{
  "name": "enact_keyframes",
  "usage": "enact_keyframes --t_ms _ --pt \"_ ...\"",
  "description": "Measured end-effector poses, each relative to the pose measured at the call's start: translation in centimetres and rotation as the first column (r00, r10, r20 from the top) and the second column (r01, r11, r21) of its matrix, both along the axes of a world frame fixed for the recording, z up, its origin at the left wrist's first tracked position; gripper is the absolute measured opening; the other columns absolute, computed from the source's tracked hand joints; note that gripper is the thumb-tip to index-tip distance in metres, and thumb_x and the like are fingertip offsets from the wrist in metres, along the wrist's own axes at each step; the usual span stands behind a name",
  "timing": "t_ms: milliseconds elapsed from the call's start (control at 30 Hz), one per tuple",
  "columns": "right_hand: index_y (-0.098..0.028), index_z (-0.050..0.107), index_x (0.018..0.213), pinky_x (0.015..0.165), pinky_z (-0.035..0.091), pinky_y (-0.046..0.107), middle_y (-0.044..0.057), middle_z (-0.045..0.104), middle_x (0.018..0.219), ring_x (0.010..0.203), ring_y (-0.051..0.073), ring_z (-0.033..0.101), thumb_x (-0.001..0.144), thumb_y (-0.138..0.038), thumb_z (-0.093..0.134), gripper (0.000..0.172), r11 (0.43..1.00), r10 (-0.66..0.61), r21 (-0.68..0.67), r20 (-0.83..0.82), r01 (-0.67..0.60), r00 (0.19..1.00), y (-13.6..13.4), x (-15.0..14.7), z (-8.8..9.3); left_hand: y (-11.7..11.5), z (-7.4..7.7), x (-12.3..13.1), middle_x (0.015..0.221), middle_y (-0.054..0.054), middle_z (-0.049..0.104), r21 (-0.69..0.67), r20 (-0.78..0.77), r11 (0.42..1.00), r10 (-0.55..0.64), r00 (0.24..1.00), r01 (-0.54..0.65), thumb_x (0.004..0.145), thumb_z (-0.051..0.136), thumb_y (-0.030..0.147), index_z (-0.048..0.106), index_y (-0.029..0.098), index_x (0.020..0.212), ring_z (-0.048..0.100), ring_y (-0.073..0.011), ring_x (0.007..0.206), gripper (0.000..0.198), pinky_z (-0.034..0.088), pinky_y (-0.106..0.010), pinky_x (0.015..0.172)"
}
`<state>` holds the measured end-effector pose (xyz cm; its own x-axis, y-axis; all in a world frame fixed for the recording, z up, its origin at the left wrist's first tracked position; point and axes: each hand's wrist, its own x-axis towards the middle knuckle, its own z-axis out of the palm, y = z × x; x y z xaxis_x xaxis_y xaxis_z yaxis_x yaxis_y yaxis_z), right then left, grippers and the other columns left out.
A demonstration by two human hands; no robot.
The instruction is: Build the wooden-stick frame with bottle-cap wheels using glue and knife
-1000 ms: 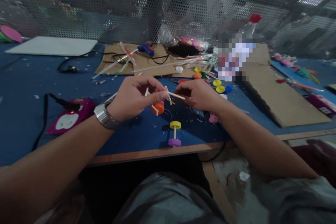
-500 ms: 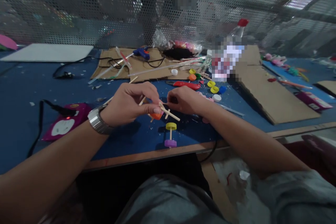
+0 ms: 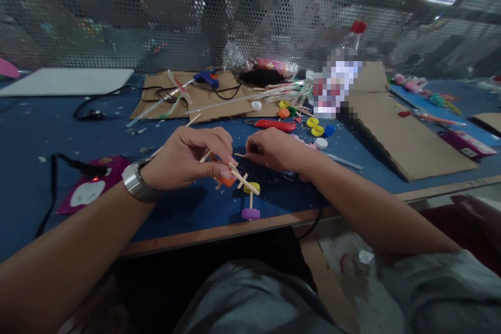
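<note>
My left hand (image 3: 193, 159), with a silver watch at the wrist, is closed on a frame of pale wooden sticks (image 3: 247, 182). An orange bottle cap (image 3: 228, 179) shows at the frame's lower side, partly behind the fingertips. Just to the right, my right hand (image 3: 276, 148) is closed near the tabletop, pinching a thin wooden stick (image 3: 240, 155) whose tip points left. Below the frame stands an axle of a short stick between a yellow cap and a purple cap (image 3: 251, 214). One frame stick overlaps the yellow cap in my view.
Behind my hands lie a red utility knife (image 3: 275, 125), loose yellow caps (image 3: 318, 130), a blue glue gun (image 3: 207, 79) on cardboard (image 3: 225, 103) and a blurred bottle (image 3: 354, 40). A purple power strip (image 3: 92, 188) with cable sits left. More cardboard (image 3: 407, 135) lies right.
My left hand has lowered the stick frame slightly, so one stick now crosses in front of the yellow cap. The thin stick in my right hand shows more clearly, apart from the frame.
</note>
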<state>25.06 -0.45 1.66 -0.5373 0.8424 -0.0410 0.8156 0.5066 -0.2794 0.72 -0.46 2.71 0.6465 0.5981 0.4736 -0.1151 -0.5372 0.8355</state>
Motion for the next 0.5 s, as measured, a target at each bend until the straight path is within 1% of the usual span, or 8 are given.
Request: enact_keyframes --t_ms 67,133,233,367,500 --pt "-0.018 0.082 0.102 0.067 0.036 0.029 0.006 0.083 0.095 0.074 0.016 0.062 0.102 -0.035 0.078 0.018 1.0 -0.008 -0.003 0.003 0.008 1.0 -0.1 -0.05 0.16 0.05 -0.05 -0.02 0.07 -0.004 0.076 0.005 0.001 1.0 -0.005 1.0 0.005 0.077 0.101 0.052 0.089 0.032 0.079 0.069 -0.0194 0.074 0.023 0.06 -0.038 0.081" --pt "-0.018 0.083 0.103 0.068 0.037 0.029 0.006 0.084 0.095 0.076 0.016 0.064 0.1 -0.034 0.08 0.017 1.0 -0.012 -0.012 0.012 0.012 1.0 -0.15 -0.16 0.34 0.11 -0.09 -0.04 0.071 -0.004 0.077 0.001 -0.002 1.0 -0.009 1.0 0.009 0.077 0.101 0.051 0.089 0.032 0.08 0.068 -0.0193 0.074 0.022 0.06 -0.039 0.081" --pt "-0.017 0.084 0.105 0.069 0.038 0.029 0.008 0.085 0.096 0.077 0.017 0.064 0.101 -0.027 0.076 0.014 1.0 -0.007 -0.018 0.026 0.008 1.0 -0.16 -0.33 0.5 0.13 -0.08 -0.01 0.071 -0.004 0.077 -0.001 -0.004 1.0 -0.024 1.0 0.024 0.077 0.101 0.05 0.09 0.033 0.081 0.068 -0.0192 0.075 0.021 0.059 -0.039 0.082" --pt "-0.016 0.084 0.105 0.068 0.037 0.031 0.01 0.084 0.097 0.078 0.019 0.064 0.101 -0.025 0.072 0.015 1.0 0.02 -0.014 0.023 -0.02 1.0 -0.14 -0.3 0.32 0.1 0.03 0.1 0.069 -0.004 0.076 -0.007 -0.001 1.0 -0.018 1.0 0.018 0.077 0.101 0.051 0.089 0.032 0.079 0.067 -0.0191 0.072 0.022 0.059 -0.039 0.079" --pt "-0.016 0.082 0.105 0.066 0.038 0.029 0.009 0.082 0.094 0.074 0.016 0.063 0.101 -0.025 0.071 0.015 1.0 0.017 -0.009 -0.034 -0.017 0.999 0.0 0.37 0.2 0.15 0.01 0.08 0.069 -0.005 0.076 -0.005 -0.004 1.0 -0.001 1.0 0.001 0.075 0.102 0.052 0.089 0.031 0.078 0.069 -0.0201 0.073 0.025 0.061 -0.04 0.078"
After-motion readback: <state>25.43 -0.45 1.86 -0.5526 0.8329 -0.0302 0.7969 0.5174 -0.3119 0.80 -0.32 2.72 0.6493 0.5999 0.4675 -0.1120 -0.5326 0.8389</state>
